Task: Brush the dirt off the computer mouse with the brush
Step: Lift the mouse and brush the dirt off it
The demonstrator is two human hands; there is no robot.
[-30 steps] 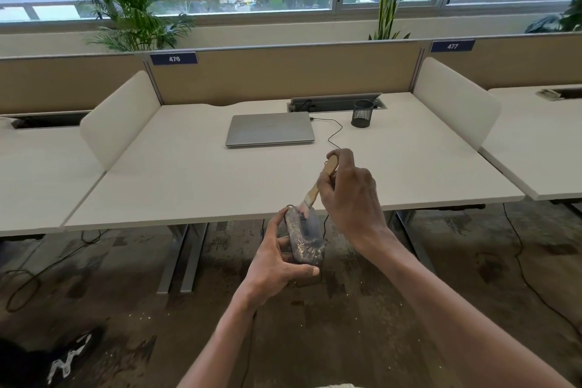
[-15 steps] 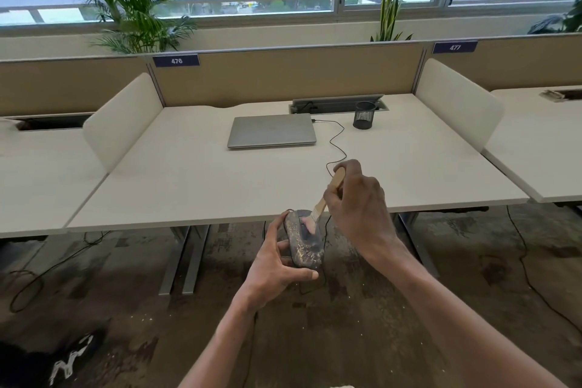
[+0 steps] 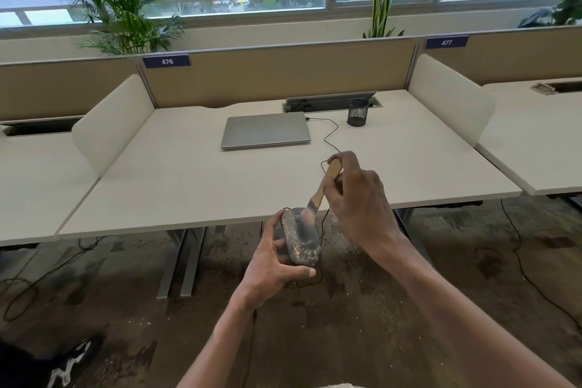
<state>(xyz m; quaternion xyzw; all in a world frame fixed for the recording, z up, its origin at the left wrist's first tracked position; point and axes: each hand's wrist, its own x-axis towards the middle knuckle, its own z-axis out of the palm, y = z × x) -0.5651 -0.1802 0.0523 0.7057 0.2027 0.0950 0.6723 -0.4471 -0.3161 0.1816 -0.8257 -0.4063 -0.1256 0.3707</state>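
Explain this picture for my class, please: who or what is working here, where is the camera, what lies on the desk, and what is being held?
There is no machine: a person works with two bare hands. The one camera sits on the person's head, looking forward and down. The left hand holds a dirt-speckled computer mouse out past the near edge of the desk, above the floor. The right hand grips a wooden-handled brush, its bristles on the mouse's top. On the desk lie a closed laptop, a thin black cable and a black mesh cup.
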